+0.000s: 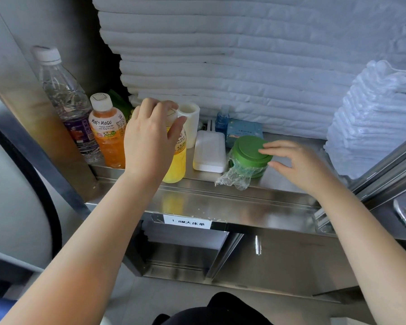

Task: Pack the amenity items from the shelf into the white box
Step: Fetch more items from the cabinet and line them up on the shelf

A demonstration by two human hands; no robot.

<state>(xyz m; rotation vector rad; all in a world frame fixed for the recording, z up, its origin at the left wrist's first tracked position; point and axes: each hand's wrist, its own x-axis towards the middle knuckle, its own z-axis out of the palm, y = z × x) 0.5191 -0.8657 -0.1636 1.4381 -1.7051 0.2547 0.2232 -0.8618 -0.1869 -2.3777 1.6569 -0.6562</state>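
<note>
At the shelf's [220, 200] left end a clear water bottle [66, 109] stands against the side wall, with an orange juice bottle [107, 134] just beside it. Next comes a yellow juice bottle [177, 160] near the front edge. The left hand [150, 141] has its fingers and thumb curled round the neck and cap of this bottle, which stands upright on the shelf.

Behind it is a white cylinder [190, 118]. Toward the middle of the shelf lies a flat white case [209, 151], lid closed. This is probably the white box of the task, though I cannot be sure. A small blue bottle [221, 120] and a teal carton [243, 132] sit behind it by the folded white linens [220, 55].

A green lidded jar [249, 156] in loose clear wrap is near the front edge. The right hand [295, 163] reaches it with fingers nearly straight and spread. The fingertips touch the lid's rim and the thumb is just beside the jar wall, not closed on it. White towels [370, 118] are stacked at the right end.

As I judge it, packing has barely begun. Every item is on the shelf and nothing shows inside any box.
</note>
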